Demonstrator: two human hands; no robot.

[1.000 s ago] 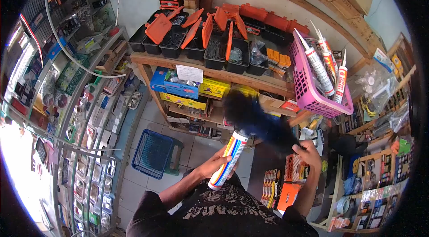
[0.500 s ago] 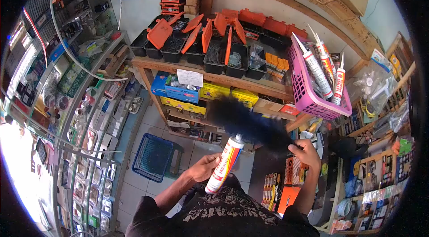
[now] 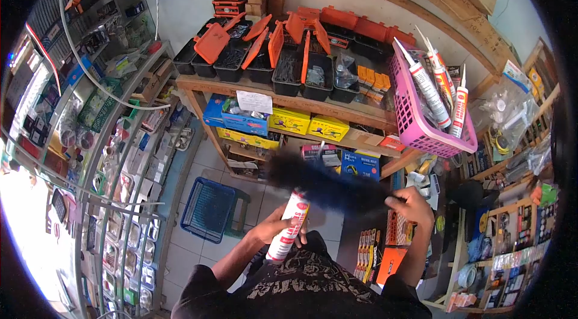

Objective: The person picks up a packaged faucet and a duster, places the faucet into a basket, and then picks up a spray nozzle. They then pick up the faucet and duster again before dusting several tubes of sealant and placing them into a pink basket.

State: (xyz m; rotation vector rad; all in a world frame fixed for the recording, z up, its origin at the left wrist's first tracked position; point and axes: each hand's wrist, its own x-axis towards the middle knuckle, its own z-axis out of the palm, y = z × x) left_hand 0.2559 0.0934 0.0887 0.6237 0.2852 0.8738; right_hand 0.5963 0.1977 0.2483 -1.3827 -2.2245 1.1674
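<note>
My left hand (image 3: 269, 227) is wrapped round a white silicone sealant cartridge (image 3: 285, 235) with red lettering, held upright at a slight tilt in front of my chest. A dark, fluffy duster (image 3: 343, 189), blurred by motion, lies across the cartridge's top end and hides its nozzle end. Out to the right, my right hand (image 3: 412, 206) is closed on the duster's handle end. Beyond the duster, a pink plastic basket (image 3: 415, 123) holds several more sealant cartridges (image 3: 430, 95) with their nozzles pointing up.
Black bins with orange lids (image 3: 291, 72) line a wooden shelf (image 3: 283, 100). Yellow and blue boxes (image 3: 289, 120) sit below it. A blue basket (image 3: 208, 210) rests at floor level. Glass display shelving (image 3: 129, 156) is on the left; stocked racks (image 3: 512, 247) stand on the right.
The cartridge has shifted slightly left and been turned in my left hand, showing another side of its label. The duster has swept a little left and down across its top.
</note>
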